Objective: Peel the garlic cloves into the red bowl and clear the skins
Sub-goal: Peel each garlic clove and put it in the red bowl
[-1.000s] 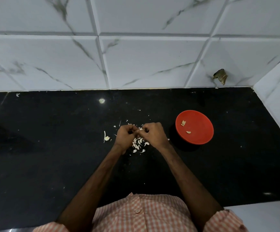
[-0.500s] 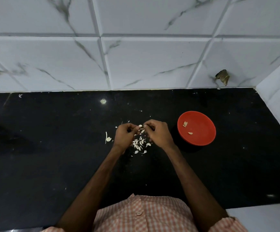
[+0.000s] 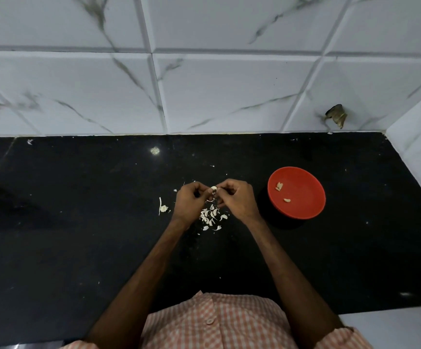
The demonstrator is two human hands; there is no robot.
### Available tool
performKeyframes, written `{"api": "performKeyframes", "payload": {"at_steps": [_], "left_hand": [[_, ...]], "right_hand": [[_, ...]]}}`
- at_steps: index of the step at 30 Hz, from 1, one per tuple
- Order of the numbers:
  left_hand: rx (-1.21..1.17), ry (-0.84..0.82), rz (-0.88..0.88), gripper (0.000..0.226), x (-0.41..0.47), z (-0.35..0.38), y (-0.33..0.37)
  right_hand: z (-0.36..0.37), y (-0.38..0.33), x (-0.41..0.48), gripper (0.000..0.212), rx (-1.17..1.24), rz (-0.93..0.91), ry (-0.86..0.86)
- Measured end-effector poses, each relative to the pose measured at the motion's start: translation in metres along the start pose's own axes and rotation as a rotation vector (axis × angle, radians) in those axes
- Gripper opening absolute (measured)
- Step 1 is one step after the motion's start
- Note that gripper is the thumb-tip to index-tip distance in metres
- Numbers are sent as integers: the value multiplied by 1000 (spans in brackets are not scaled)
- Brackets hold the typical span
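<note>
A clove [image 3: 213,188] is pinched in the closed grips of left hand [image 3: 190,201] and right hand [image 3: 237,200], held over the skins [image 3: 210,216], presumably so peelings collect in one heap on the surface [image 3: 78,222], with the bowl [image 3: 305,197] set near the right hand.

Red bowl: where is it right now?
In the head view the red bowl sits on the black counter to the person's right, just beyond the right hand, not touching it, toward the side wall.
</note>
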State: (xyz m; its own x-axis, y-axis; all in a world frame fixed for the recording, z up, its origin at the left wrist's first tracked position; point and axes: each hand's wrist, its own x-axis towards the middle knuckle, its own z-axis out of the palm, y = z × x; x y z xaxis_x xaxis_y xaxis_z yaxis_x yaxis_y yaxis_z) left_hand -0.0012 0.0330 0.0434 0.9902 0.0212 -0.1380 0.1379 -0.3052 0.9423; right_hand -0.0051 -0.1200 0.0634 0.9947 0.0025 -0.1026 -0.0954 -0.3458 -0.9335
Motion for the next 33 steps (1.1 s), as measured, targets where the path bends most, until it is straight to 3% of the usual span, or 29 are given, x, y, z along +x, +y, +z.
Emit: {"api": "performKeyframes", "payload": {"at_steps": [21,33], "left_hand": [[343,-70,149,16,-4,2,1],[266,-27,145,18,-3,2,-2]], "right_hand": [[0,2,4,5,-6,37,-19],[2,3,3,9,47,23,-53]]}}
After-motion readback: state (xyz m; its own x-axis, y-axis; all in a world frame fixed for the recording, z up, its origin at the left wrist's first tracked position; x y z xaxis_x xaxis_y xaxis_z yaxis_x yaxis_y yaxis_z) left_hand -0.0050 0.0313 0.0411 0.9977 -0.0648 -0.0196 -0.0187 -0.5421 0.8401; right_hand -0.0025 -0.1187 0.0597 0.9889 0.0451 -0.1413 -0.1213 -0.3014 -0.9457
